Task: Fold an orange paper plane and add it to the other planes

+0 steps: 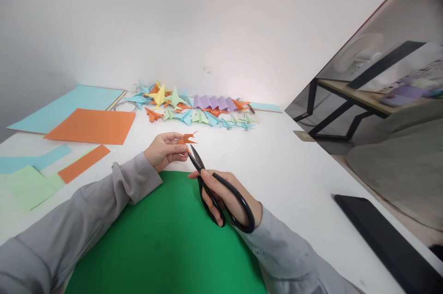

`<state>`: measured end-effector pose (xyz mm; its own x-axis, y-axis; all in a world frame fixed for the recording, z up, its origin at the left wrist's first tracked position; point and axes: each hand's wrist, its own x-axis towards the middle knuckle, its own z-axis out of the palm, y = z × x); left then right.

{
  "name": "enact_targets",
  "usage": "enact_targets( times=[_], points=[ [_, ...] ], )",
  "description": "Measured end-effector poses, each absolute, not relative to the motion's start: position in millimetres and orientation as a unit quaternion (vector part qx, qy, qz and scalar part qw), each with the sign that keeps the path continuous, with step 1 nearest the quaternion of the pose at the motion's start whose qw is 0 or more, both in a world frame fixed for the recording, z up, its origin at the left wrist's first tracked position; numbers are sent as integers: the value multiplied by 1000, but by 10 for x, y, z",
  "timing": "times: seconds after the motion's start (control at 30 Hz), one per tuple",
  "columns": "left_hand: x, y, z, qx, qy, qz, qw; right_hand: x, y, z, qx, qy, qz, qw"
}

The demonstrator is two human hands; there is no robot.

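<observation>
My left hand (164, 150) pinches a small folded orange paper piece (187, 138) above the white table (277, 169). My right hand (226, 197) grips black scissors (216, 190), fingers through the handles, with the blades pointing up and left at the paper. The blade tips sit just under the orange piece. Both hands hover over the far edge of a large green sheet (166, 243) lying in front of me.
A pile of folded paper shapes (194, 107) in several colours lies at the back by the wall. Orange (92, 125) and light blue (69, 105) sheets and paper strips (81, 163) lie at the left. A black flat object (384, 238) rests near the table's right edge.
</observation>
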<state>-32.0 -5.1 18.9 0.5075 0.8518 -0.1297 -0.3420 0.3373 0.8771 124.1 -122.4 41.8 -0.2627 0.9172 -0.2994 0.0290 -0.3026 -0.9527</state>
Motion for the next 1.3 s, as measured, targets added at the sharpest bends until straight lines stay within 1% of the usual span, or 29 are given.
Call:
enact_targets(
  times=[0.3,0.53,0.7,0.87,1.3],
  points=[
    [-359,-35,213,438,304,359,766,1275,-1237,455,-496,-502,623,337],
    [-391,-13,224,455,304,335,767,1263,-1243,438,-497,-508,609,351],
    [-398,-6,237,458,293,326,774,1263,-1247,436,-495,-492,624,352],
    [-399,-9,229,454,294,325,776,1265,-1256,410,-491,-479,638,349],
    [-402,-13,238,458,300,326,771,1242,-1262,417,-495,-493,623,350]
  ],
)
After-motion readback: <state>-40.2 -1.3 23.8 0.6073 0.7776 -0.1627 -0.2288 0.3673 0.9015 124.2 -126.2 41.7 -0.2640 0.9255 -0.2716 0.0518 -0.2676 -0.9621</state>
